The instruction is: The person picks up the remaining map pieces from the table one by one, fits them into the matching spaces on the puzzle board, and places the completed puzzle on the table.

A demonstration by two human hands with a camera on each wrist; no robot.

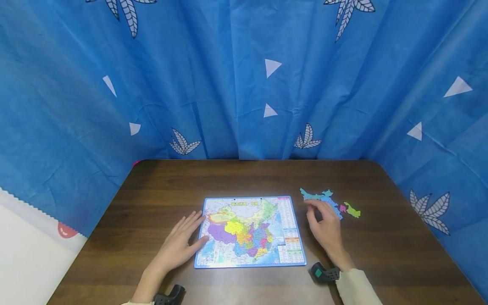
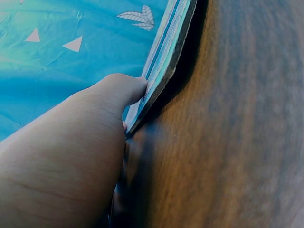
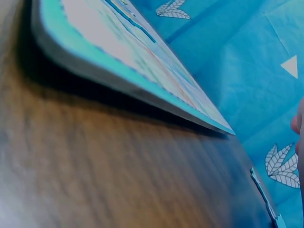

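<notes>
A map puzzle board [image 1: 249,265] with a blue rim and coloured regions lies flat on the table. My left hand [image 1: 179,241] rests at its left edge, fingers fairly straight; the left wrist view has the thumb [image 2: 128,88] touching the board's edge. Just right of the board, my right hand [image 1: 325,226] hovers with bent fingers and the thumb apart, and no piece shows between them. Loose map pieces lie around and behind it: teal [image 1: 310,195], blue [image 1: 336,208], pink [image 1: 342,208] and green [image 1: 352,211]. The hand partly hides the blue one.
The dark wooden table [image 1: 164,182] extends around the board. A blue curtain [image 1: 236,84] with leaf and triangle prints hangs behind and beside it. Each wrist wears a black camera, the right one [image 1: 324,273] close to the board's lower right corner.
</notes>
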